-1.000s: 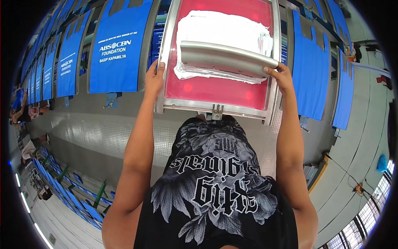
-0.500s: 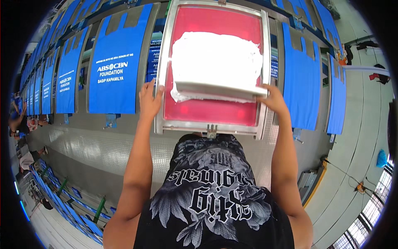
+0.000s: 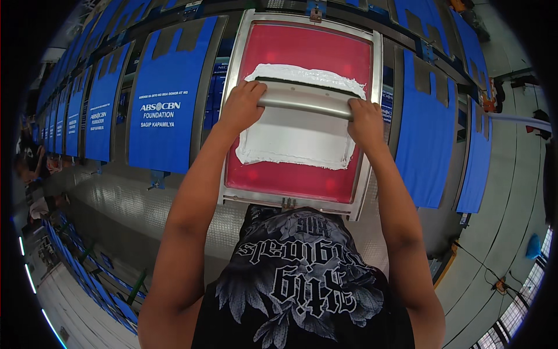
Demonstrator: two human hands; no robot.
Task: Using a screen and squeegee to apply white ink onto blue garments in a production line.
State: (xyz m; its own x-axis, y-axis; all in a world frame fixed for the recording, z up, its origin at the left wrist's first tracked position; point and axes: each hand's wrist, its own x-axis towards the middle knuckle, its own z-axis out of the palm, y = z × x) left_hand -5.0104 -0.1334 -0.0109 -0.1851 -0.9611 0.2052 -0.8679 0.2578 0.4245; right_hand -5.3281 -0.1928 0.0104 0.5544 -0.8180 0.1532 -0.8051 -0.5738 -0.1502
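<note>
A printing squeegee (image 3: pixel 305 100) with a long silver handle lies across the screen, its dark blade edge on the far side. My left hand (image 3: pixel 247 103) is closed round its left end, and my right hand (image 3: pixel 365 122) grips the right end. Under it spreads a patch of white ink (image 3: pixel 296 139) with ragged ridges along its borders. The ink covers the middle of a red mesh (image 3: pixel 285 181) stretched in a silver metal screen frame (image 3: pixel 231 75). What lies beneath the screen is hidden.
Blue cut fabric panels with white print, such as this panel (image 3: pixel 163 99), lie on boards to the left. Plain blue panels (image 3: pixel 427 128) lie to the right. A metal clamp (image 3: pixel 315 14) stands at the frame's far edge. Cables (image 3: pixel 491 270) trail over the floor at right.
My left hand has gone from the frame's left side onto the squeegee. The squeegee has moved away from me, from the near border of the ink to its far part, and both hands now hold it.
</note>
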